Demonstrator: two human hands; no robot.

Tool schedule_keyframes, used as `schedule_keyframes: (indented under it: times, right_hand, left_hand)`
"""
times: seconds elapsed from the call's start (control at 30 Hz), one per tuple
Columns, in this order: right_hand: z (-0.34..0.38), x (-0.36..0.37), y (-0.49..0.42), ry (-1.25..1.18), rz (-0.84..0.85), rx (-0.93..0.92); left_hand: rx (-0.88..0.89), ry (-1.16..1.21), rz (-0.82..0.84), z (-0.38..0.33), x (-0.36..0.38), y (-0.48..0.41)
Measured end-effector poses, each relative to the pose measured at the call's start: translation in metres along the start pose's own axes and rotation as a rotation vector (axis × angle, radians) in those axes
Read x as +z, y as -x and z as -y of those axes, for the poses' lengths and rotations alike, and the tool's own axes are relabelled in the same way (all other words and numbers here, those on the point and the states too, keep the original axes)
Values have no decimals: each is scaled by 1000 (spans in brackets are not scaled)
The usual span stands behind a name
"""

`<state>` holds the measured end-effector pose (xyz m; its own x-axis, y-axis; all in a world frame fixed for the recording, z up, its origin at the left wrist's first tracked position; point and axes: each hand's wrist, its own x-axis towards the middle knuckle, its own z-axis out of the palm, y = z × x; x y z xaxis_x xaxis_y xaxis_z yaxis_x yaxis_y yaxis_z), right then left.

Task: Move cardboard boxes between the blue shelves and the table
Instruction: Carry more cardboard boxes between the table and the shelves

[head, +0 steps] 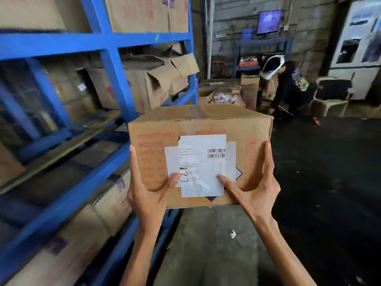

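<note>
I hold a closed cardboard box (206, 122) with red print and a white shipping label in front of me, in the air above the floor. My left hand (148, 190) grips its lower left corner, thumb on the front face. My right hand (253, 186) grips its lower right corner, thumb on the label. The blue shelves (111, 58) stand to my left, close to the box, loaded with other cardboard boxes (144, 13). No table shows clearly in this view.
A person in dark clothes (288, 85) bends over open boxes (249, 89) at the back. A plastic chair (329, 96) stands at the right, a screen (269, 21) hangs on the far wall. Dark floor stretches ahead and right. A paper scrap (233, 234) lies below.
</note>
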<state>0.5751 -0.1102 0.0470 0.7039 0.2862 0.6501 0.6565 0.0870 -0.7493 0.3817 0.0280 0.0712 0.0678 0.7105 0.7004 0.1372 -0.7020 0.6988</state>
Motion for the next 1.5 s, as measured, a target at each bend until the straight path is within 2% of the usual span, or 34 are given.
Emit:
schedule_keyframes:
  times: [0.3, 0.53, 0.73, 0.97, 1.2, 1.37, 1.5]
  right_hand:
    - [55, 83, 48, -212, 203, -8]
    - [76, 160, 51, -331, 331, -57]
    - [85, 245, 18, -409, 375, -150]
    - [81, 382, -33, -549, 446, -166]
    - [73, 514, -89, -606, 545, -144]
    - [73, 593, -104, -662, 551, -224]
    - [73, 654, -113, -675, 716, -122]
  left_hand:
    - [-46, -220, -204, 17, -120, 9]
    - [-16, -351, -321, 36, -170, -8]
    - [-4, -449, -431, 69, -177, -57]
    - [32, -477, -516, 151, -172, -147]
    - [-43, -503, -627, 216, -146, -236]
    - [-80, -589, -672, 257, -143, -281]
    - [-140, -595, -734, 293, -149, -312]
